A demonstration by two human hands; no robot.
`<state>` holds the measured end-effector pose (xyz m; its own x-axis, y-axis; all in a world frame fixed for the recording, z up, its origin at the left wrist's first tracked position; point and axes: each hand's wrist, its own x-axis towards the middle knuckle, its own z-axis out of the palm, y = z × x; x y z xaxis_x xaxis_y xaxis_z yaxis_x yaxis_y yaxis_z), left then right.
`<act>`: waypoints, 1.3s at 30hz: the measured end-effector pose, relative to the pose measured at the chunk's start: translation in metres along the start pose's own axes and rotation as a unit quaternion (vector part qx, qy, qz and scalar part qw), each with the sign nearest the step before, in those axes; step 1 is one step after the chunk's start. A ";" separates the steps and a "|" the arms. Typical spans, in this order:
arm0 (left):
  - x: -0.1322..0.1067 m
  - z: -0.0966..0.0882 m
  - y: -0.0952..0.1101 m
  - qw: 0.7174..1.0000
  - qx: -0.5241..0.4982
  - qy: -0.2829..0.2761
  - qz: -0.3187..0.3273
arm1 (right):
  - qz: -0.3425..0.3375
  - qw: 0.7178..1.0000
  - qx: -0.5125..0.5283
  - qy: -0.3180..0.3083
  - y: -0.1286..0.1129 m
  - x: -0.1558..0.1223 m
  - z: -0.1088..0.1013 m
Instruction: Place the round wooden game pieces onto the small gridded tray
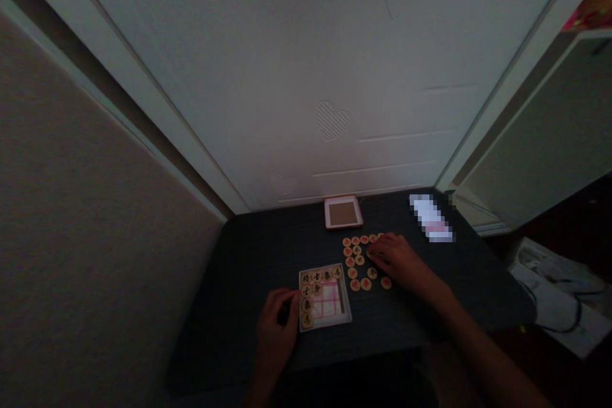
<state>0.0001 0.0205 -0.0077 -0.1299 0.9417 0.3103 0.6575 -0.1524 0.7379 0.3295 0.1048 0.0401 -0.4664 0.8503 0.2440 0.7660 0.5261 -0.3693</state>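
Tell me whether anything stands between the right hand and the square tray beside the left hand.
Yes, but only low things: several loose round pieces lie on the dark table between the right hand and the square tray. Nothing taller is visible along that line.

Head view, forward-down at hands (pixel 398 261)

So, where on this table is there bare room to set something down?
The dark table is bare between the left hand and square tray, and between the right forearm and blurred bright item. Crowded: open box, loose pieces and right hand, close together.
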 end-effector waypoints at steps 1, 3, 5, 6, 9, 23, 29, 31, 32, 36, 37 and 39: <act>0.000 0.000 0.000 1.000 -0.001 -0.001 -0.003 | 0.000 1.000 0.010 0.009 -0.001 -0.002 -0.001; -0.001 0.000 0.002 1.000 -0.003 -0.001 -0.007 | 0.007 0.998 0.044 0.038 -0.006 -0.007 -0.002; -0.003 0.000 0.007 1.000 -0.011 0.002 -0.015 | 0.020 0.994 0.088 0.067 -0.014 -0.014 -0.001; -0.003 -0.001 0.011 1.000 -0.019 0.001 -0.020 | 0.024 0.991 0.111 0.074 -0.020 -0.018 0.000; -0.006 -0.001 0.031 0.997 -0.065 -0.023 -0.043 | 0.026 0.982 0.166 0.082 -0.041 -0.029 0.005; -0.012 0.020 0.094 0.910 -0.329 -0.173 -0.186 | -0.034 0.964 0.245 0.101 -0.109 -0.046 0.027; -0.012 0.018 0.093 0.912 -0.325 -0.174 -0.181 | -0.025 0.959 0.260 0.109 -0.108 -0.049 0.035; -0.012 0.017 0.093 0.915 -0.317 -0.168 -0.182 | -0.021 0.955 0.271 0.117 -0.109 -0.048 0.035; -0.012 0.017 0.094 0.916 -0.316 -0.166 -0.183 | -0.020 0.953 0.276 0.122 -0.109 -0.048 0.035; -0.011 0.016 0.097 0.916 -0.316 -0.162 -0.187 | -0.019 0.948 0.286 0.136 -0.109 -0.049 0.037; -0.011 0.015 0.098 0.916 -0.316 -0.160 -0.189 | -0.016 0.948 0.286 0.137 -0.109 -0.049 0.039; -0.012 0.015 0.099 0.915 -0.319 -0.158 -0.192 | -0.010 0.946 0.288 0.146 -0.108 -0.051 0.041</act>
<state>0.0778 -0.0010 0.0523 0.0273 0.9869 -0.1593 0.0287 0.1585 0.9869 0.2519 0.0052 0.0307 -0.2717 0.8446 0.4613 0.3511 0.5333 -0.7697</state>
